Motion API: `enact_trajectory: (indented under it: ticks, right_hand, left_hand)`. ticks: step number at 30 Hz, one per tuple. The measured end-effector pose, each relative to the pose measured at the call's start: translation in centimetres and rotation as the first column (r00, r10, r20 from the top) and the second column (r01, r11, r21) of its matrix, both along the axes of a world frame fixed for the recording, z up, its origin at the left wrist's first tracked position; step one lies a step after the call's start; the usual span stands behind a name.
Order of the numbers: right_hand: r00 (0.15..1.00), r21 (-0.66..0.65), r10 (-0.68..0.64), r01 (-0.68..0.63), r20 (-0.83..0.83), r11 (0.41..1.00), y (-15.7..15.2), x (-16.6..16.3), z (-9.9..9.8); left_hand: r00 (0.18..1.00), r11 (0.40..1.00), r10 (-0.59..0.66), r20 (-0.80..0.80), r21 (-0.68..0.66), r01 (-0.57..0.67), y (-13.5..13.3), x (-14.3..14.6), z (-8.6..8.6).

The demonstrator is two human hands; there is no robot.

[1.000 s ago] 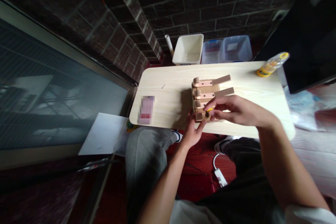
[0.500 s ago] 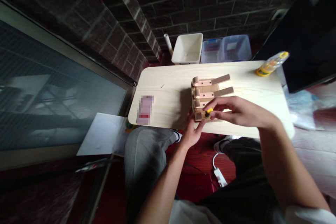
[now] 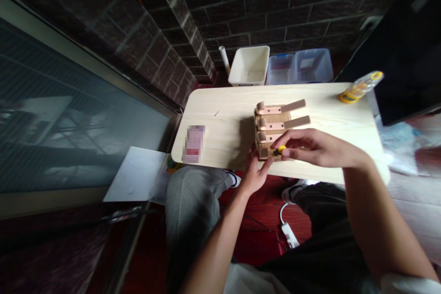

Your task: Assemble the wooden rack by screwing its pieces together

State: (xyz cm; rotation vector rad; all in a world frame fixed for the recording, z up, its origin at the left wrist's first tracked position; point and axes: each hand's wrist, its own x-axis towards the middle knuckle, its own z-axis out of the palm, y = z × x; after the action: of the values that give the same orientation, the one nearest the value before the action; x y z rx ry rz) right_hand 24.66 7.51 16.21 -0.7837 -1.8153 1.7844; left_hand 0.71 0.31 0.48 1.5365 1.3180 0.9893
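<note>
A wooden board [image 3: 273,118] lies on the table, with several copper-coloured metal hooks fastened across it in a row. My left hand [image 3: 255,174] grips the near left corner of the board, thumb along its near edge. Pinched between the thumb and fingers of my right hand [image 3: 315,147] is a short yellow-and-black screwdriver [image 3: 281,149]. Its black end sits at the nearest hook [image 3: 263,152], over the strap. The tip is too small to make out. My right fingers cover part of the two nearer hooks.
A screw-like metal piece [image 3: 216,113] and a blurred pinkish packet [image 3: 194,144] lie on the left of the table [image 3: 227,101]. A yellow-capped bottle [image 3: 360,87] stands at the far right. White [image 3: 250,64] and clear bins [image 3: 313,65] stand behind.
The whole view has shifted slightly. The yellow handle has turned and tilted toward my right palm. My left hand keeps its hold on the board.
</note>
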Motion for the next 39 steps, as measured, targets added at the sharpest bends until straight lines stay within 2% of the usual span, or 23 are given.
enact_trajectory:
  ticks: [7,18,26,39]
  right_hand:
    - [0.998,0.075,0.069,-0.07,0.008,0.995,0.02,0.18,-0.02]
    - [0.998,-0.02,0.042,-0.043,-0.038,0.999,0.59,-0.18,-0.77]
    - [0.995,0.021,0.067,-0.066,-0.072,0.998,0.39,0.09,-0.81]
    - [0.998,-0.049,0.017,-0.02,-0.063,0.999,0.53,0.08,-0.54]
  left_hand:
    - [1.0,1.0,0.006,-0.014,0.029,-0.005,-0.03,0.03,0.06]
    - [1.0,1.0,-0.015,-0.015,0.01,0.015,0.0,0.12,0.67]
    - [1.0,1.0,0.005,-0.008,0.011,-0.005,0.0,0.11,0.4]
    - [1.0,1.0,-0.002,0.0,0.002,0.002,0.04,0.15,0.51]
